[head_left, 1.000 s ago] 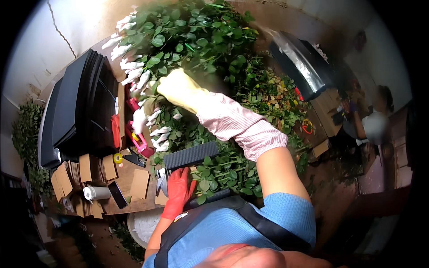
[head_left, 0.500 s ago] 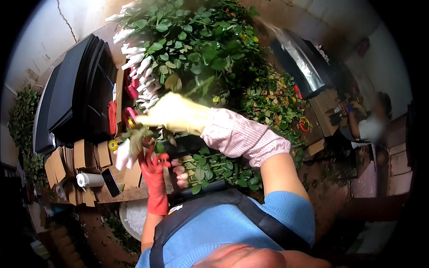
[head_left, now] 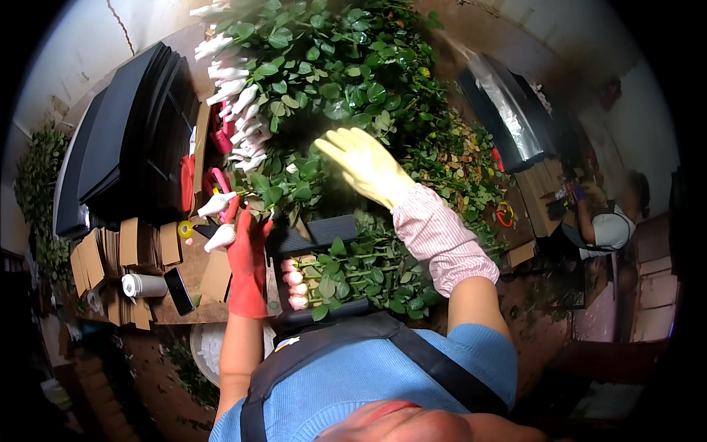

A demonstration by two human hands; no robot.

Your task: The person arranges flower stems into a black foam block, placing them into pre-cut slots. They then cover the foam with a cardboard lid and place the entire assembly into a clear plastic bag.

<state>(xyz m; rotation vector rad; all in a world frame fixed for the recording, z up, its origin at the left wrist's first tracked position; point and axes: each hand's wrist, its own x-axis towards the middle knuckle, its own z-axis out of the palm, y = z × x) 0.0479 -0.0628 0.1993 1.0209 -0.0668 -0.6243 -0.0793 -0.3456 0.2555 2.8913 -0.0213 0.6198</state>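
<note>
My left hand (head_left: pixel 249 258), in a red rubber glove, is closed around roses (head_left: pixel 221 236) whose buds wear white sleeves; two buds stick out to its left, and leafy stems run to the right. My right hand (head_left: pixel 364 163), in a yellow rubber glove with a striped sleeve cover, hovers over the foliage with its fingers stretched out and nothing in them. Beyond both hands lies a large heap of leafy roses (head_left: pixel 324 92), their white-sleeved buds along the left side. Close to my body, pale pink roses (head_left: pixel 297 289) lie in a black box (head_left: pixel 342 312), with a dark ribbed piece (head_left: pixel 317 234) behind them.
On the left stand stacked black sheets (head_left: pixel 129 140), cardboard pieces (head_left: pixel 140 244), a white cup (head_left: pixel 143 285) and a phone (head_left: pixel 179 291). A tub of white pieces (head_left: pixel 210 346) sits below the table edge. At right are a foil-covered box (head_left: pixel 501 103) and a co-worker (head_left: pixel 611 225).
My right hand has moved right, away from my left hand, and its fingers have spread. My left hand has risen slightly, still gripping the sleeved roses, whose leaves now lie to the right.
</note>
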